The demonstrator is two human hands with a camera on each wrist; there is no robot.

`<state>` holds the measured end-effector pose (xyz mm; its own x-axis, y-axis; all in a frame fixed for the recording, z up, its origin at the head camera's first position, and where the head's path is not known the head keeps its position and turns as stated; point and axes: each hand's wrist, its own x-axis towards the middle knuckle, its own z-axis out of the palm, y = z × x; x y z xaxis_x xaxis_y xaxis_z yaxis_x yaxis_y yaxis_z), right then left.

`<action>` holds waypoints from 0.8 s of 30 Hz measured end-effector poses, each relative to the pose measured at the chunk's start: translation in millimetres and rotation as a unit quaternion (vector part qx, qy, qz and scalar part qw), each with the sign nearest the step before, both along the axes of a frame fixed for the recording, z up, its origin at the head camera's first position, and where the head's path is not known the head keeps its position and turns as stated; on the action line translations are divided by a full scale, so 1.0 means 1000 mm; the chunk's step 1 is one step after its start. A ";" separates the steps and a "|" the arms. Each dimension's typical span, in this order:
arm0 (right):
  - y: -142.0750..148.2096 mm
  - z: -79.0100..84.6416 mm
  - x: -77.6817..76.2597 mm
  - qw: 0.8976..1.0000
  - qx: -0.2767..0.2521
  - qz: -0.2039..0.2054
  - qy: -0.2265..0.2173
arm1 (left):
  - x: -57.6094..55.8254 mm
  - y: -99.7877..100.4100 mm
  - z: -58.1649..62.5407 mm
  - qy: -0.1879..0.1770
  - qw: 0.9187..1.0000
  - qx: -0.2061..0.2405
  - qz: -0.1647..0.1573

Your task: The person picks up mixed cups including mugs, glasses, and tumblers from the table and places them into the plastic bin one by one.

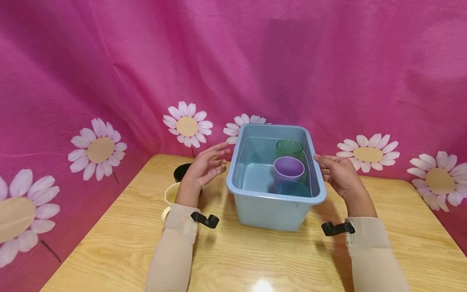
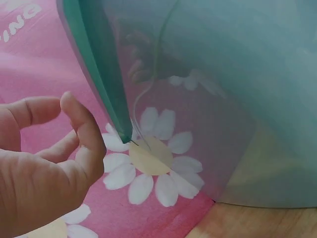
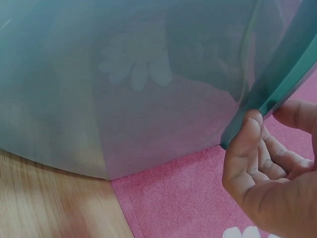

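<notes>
Before the pink cloth [image 1: 219, 61]: blue tub [image 1: 270, 213], purple cup [image 1: 288, 174] inside
Your left hand [image 1: 204, 167]: fingers loosely bent, holding nothing, near the left rim [image 1: 234, 160]
Your right hand [image 1: 341, 175]: pinching the right rim [image 1: 317, 180]
White letters [image 2: 18, 25]: "ING" on the cloth

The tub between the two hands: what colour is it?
The tub is light blue, shown best in the head view.
</notes>
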<state>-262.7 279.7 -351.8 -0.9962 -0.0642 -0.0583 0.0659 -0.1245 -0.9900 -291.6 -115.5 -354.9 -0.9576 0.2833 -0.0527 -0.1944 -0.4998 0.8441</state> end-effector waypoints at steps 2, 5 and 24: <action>0.001 -0.001 0.001 1.000 0.010 0.000 -0.001 | 0.001 0.000 0.001 -0.008 1.000 -0.002 0.007; 0.000 -0.002 0.001 1.000 0.017 0.004 0.003 | 0.003 -0.001 0.003 -0.004 1.000 -0.012 0.017; -0.001 0.001 0.002 1.000 0.001 -0.001 0.009 | 0.012 -0.011 0.036 0.063 0.988 -0.135 0.031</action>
